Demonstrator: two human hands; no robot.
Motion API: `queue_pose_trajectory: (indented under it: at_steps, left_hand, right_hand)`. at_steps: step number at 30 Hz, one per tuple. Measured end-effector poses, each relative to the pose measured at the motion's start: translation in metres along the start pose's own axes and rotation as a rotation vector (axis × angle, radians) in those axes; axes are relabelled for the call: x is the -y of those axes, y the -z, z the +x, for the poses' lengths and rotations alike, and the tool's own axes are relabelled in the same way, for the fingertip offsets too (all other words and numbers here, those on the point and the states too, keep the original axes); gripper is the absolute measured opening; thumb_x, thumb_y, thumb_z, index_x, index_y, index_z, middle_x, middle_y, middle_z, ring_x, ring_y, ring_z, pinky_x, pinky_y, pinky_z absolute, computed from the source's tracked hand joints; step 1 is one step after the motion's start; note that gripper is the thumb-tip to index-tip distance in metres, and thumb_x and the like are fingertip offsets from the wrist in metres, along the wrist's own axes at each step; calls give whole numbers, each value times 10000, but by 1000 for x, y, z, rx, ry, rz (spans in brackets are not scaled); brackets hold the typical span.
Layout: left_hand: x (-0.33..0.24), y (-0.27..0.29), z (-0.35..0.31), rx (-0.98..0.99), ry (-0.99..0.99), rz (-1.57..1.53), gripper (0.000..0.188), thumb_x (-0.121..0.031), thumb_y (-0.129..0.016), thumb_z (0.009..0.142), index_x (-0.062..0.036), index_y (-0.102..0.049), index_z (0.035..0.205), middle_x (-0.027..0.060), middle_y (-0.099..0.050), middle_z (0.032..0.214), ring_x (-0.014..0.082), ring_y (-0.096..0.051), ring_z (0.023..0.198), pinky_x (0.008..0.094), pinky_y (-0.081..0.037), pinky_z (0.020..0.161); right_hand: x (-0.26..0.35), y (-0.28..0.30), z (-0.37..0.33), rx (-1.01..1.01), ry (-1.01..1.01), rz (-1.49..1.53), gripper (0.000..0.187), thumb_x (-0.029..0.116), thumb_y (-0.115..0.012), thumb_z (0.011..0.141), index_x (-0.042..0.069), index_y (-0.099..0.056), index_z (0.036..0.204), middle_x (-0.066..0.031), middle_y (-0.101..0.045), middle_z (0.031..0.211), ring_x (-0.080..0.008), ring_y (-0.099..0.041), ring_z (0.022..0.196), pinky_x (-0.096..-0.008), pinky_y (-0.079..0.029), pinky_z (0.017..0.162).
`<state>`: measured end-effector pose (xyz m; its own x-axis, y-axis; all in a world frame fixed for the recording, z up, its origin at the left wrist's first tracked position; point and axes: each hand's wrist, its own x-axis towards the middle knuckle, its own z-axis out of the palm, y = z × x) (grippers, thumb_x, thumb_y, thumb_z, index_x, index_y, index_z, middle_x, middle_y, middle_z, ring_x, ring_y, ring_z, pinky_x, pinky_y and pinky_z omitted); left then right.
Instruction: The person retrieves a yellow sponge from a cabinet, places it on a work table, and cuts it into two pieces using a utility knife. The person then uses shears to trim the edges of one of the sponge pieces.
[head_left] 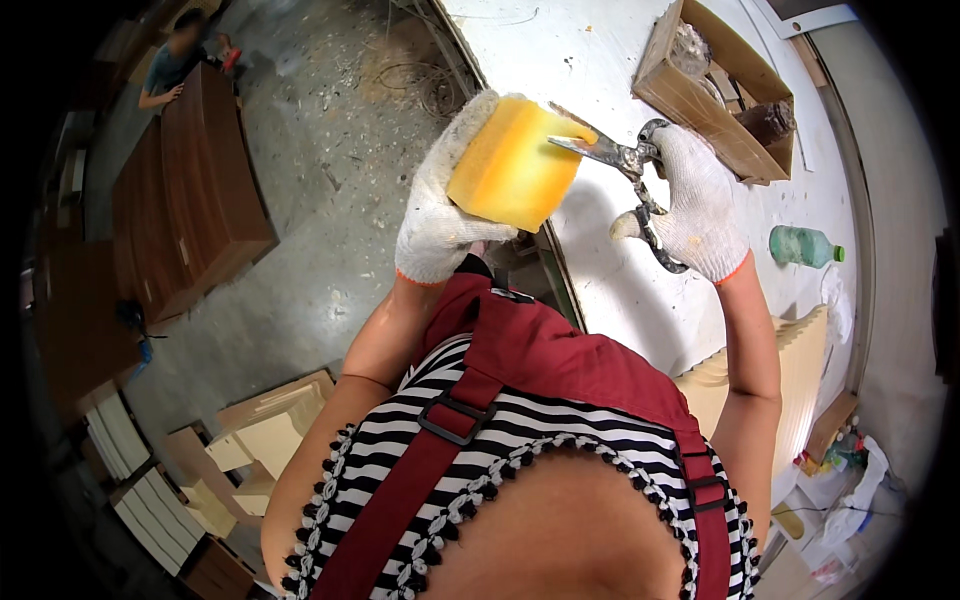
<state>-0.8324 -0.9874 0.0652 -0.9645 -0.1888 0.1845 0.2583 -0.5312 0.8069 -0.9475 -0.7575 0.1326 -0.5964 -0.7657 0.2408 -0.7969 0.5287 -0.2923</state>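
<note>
My left hand (437, 200), in a white knit glove with an orange cuff, grips a yellow foam sponge block (520, 165) from its left side. The sponge is thick, with a darker orange band along its left part. My right hand (700, 205), gloved the same way, is closed round the handles of worn, stained metal scissors (632, 163). The scissor blades are spread apart and point left, at the upper right edge of the sponge. One blade lies in front of the sponge's face; whether they cut into it I cannot tell.
A white worktable (640, 290) spans the right side. On it are a cardboard box (720, 90) of odds and ends and a green plastic bottle (800, 246). Cream panels (800, 370) stand at lower right. Far left, a person (178, 60) leans over a brown wooden cabinet (190, 190).
</note>
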Motion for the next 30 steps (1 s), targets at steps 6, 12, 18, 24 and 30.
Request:
queue_pose_trajectory:
  at_steps: [6, 12, 18, 24, 30]
  left_hand:
    - [1, 0, -4, -20, 23, -46, 1097, -75, -902, 541, -1, -315, 1465, 123, -435, 1454, 212, -446, 1315, 339, -384, 1078]
    - [3, 1, -8, -36, 75, -113, 1073, -31, -868, 554, -5, -310, 1470, 122, -457, 1438, 199, -474, 1288, 317, -407, 1050]
    - [3, 6, -8, -14, 69, -68, 1047, -55, -863, 578, -1, -313, 1466, 118, -466, 1430, 187, -484, 1274, 313, -417, 1035]
    - [3, 6, -10, -31, 54, -74, 1028, -52, -860, 596, 7, -311, 1463, 114, -467, 1427, 196, -481, 1278, 317, -415, 1037]
    - [-2, 4, -12, -69, 84, -102, 1059, -58, -884, 570, 10, -316, 1461, 121, -476, 1412, 205, -480, 1277, 317, -417, 1034]
  right_hand:
    - [3, 2, 1, 18, -13, -35, 735, 629, -766, 621, 31, -586, 1009, -99, -608, 815, -301, -591, 743, -400, -448, 725]
    - [-1, -6, -3, 31, -48, -62, 832, 768, -705, 565, 24, -561, 908, -91, -509, 733, -261, -530, 661, -358, -446, 614]
    - [3, -6, -2, 154, -167, -48, 773, 744, -703, 609, 30, -562, 871, -89, -493, 705, -259, -522, 644, -362, -436, 591]
    - [9, -3, 1, 92, -35, -2, 677, 563, -759, 682, 23, -576, 1048, -119, -606, 898, -294, -599, 794, -383, -473, 708]
    - [10, -1, 4, 103, 23, -39, 812, 669, -736, 642, -1, -559, 1064, -143, -586, 919, -323, -588, 838, -411, -461, 749]
